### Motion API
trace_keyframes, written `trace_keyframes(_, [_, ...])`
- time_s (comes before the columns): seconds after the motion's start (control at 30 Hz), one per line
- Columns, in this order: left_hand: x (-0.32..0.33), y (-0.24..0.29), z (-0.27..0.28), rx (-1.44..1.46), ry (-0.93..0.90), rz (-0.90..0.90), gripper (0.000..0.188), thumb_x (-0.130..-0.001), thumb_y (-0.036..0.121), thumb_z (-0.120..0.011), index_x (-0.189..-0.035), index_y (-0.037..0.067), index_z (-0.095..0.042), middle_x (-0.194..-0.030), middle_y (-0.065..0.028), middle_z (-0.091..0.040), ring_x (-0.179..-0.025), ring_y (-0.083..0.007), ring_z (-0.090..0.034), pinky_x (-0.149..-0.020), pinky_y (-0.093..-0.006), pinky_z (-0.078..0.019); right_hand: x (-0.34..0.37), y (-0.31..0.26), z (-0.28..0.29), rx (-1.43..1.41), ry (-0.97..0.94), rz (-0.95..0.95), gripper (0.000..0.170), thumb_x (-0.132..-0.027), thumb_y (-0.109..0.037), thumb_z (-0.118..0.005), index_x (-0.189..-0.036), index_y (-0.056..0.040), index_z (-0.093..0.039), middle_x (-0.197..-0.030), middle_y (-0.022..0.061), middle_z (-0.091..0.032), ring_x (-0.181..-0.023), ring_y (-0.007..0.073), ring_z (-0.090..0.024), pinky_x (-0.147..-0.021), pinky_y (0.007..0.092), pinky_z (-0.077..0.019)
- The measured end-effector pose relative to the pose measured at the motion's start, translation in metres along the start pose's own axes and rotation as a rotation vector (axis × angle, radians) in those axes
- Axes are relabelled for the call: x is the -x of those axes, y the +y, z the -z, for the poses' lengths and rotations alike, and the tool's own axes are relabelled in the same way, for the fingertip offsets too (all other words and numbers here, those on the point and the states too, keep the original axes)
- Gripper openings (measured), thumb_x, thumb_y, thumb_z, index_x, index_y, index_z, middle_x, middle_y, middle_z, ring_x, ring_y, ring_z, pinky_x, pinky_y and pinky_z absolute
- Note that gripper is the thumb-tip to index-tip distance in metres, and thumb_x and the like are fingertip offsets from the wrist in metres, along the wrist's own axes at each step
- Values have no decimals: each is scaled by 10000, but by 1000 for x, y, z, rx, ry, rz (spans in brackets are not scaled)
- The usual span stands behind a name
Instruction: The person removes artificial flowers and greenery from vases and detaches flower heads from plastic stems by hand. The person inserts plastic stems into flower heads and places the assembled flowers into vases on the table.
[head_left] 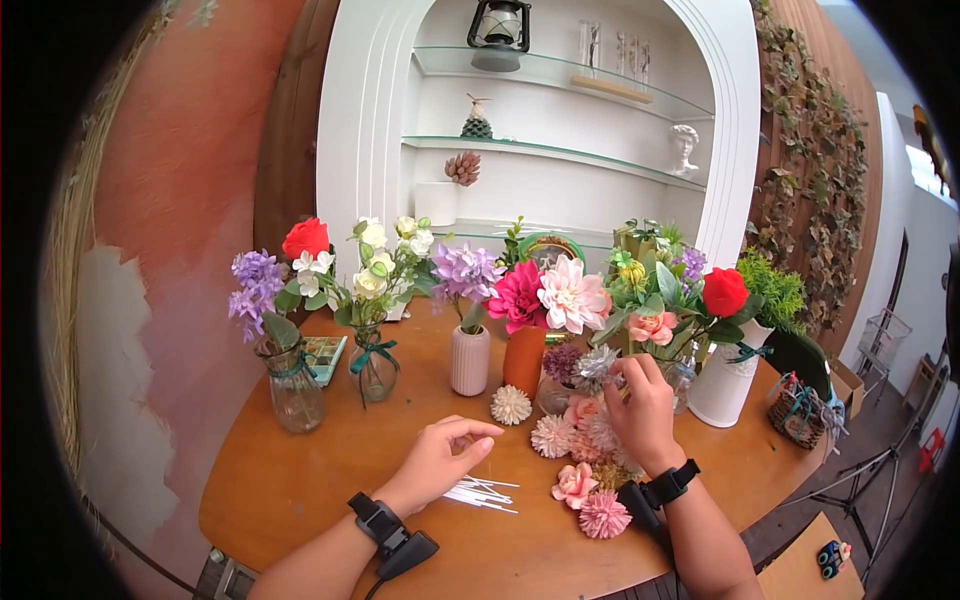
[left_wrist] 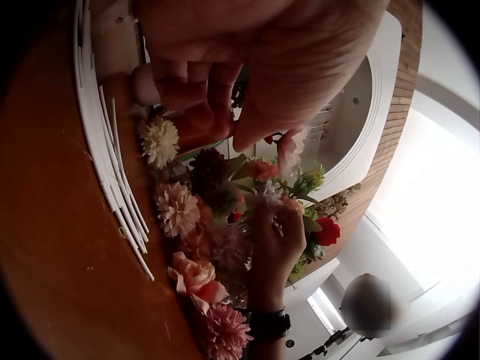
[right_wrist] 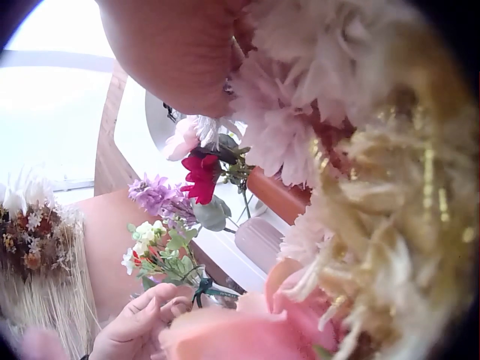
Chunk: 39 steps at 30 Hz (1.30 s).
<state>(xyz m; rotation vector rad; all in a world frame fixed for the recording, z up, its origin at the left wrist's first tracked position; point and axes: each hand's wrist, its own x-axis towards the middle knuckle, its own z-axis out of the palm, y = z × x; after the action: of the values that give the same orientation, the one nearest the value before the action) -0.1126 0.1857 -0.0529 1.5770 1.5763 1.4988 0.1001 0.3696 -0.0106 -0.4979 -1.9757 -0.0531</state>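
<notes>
Forearms (head_left: pixel 705 545) nearest; right hand (head_left: pixel 645 412) pinches a silvery flower (head_left: pixel 596 364) at the flower pile's (head_left: pixel 552 436) far edge, left hand (head_left: pixel 440 462) relaxed, seemingly empty.
Careless tugging could snag neighbouring petals, scattering blooms across the bench (head_left: pixel 300 490).

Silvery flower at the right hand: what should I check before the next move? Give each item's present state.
1. Right hand holding the silvery flower: ok, at the fingertips.
2. Stem on that flower: cannot tell, its underside is hidden.
3. Left hand free: ok, nothing seen in it.
4. White sticks near the left hand: ok.
5. Loose flowers separated: not ok, heaped together.
6. Pink vase upright: ok.
</notes>
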Motion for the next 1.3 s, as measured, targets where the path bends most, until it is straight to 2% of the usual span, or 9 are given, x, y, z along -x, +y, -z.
trace_keyframes(0.33, [0, 0, 1, 14, -7, 6, 233, -960, 133, -617, -1146, 7, -679, -1048, -46, -625, -900, -76, -579, -836, -251, -480, -4, -2, -4, 62, 90, 92, 162, -769, 1, -663, -911, -55, -611, -932, 96, -598, -733, 314, -639, -605, 406, -530])
trace_keyframes(0.57, [0, 1, 0, 13, -2, -5, 231, -956, 132, -622, -1141, 8, -681, -1031, -41, -630, -887, -73, -579, -822, -248, -482, -4, -2, -7, 116, 67, 155, 142, -788, -1, -648, -909, -69, -615, -910, 84, -594, -728, 299, -639, -598, 400, -530])
trace_keyframes(0.77, [0, 0, 0, 23, 6, -11, 224, -952, 133, -628, -1134, 18, -688, -1013, -36, -639, -864, -69, -568, -799, -241, -480, -3, -4, -9, 207, -23, 131, 129, -806, -45, -654, -928, -82, -631, -888, 82, -590, -726, 285, -636, -592, 388, -528])
trace_keyframes(0.97, [0, -2, 1, 3, 5, -22, 221, -947, 137, -635, -1125, 19, -692, -1012, -37, -636, -854, -68, -555, -770, -239, -472, -2, -8, -5, 185, -123, 152, 105, -804, -149, -703, -885, -82, -700, -882, 69, -609, -842, 269, -622, -671, 390, -525])
trace_keyframes(1.07, [0, 1, 2, -55, 6, -21, 188, -933, 134, -649, -1078, 32, -716, -952, -31, -634, -820, -76, -560, -736, -247, -474, -1, -7, -5, 180, -183, 194, 122, -803, -190, -717, -821, -70, -711, -892, 68, -617, -849, 278, -604, -709, 392, -515])
trace_keyframes(1.17, [1, 0, 8, -247, -39, -25, 158, -898, 163, -691, -1012, 67, -742, -890, -45, -637, -773, -110, -583, -700, -268, -486, -3, -13, 0, 139, -107, 192, 119, -801, -176, -724, -794, -58, -708, -866, 70, -613, -815, 279, -593, -708, 388, -505])
trace_keyframes(1.23, [3, -2, 12, -493, -133, -115, 147, -858, 197, -727, -961, 98, -757, -864, -75, -643, -759, -161, -617, -683, -300, -503, -5, -18, 5, 91, -34, 192, 116, -797, -157, -730, -777, -48, -696, -826, 72, -601, -808, 276, -587, -682, 380, -498])
trace_keyframes(1.27, [3, -3, 15, -515, -211, -77, 186, -834, 238, -749, -967, 109, -748, -891, -88, -650, -818, -210, -639, -725, -330, -510, -4, -22, 7, 87, -34, 190, 116, -797, -157, -730, -777, -48, -696, -826, 72, -601, -808, 276, -587, -682, 380, -498])
trace_keyframes(1.3, [4, -2, 16, -519, -211, -73, 186, -834, 238, -749, -967, 109, -748, -891, -88, -650, -818, -210, -639, -725, -330, -510, -3, -26, 10, 53, -73, 211, 123, -795, -148, -732, -751, -46, -680, -801, 72, -593, -790, 274, -585, -666, 379, -497])
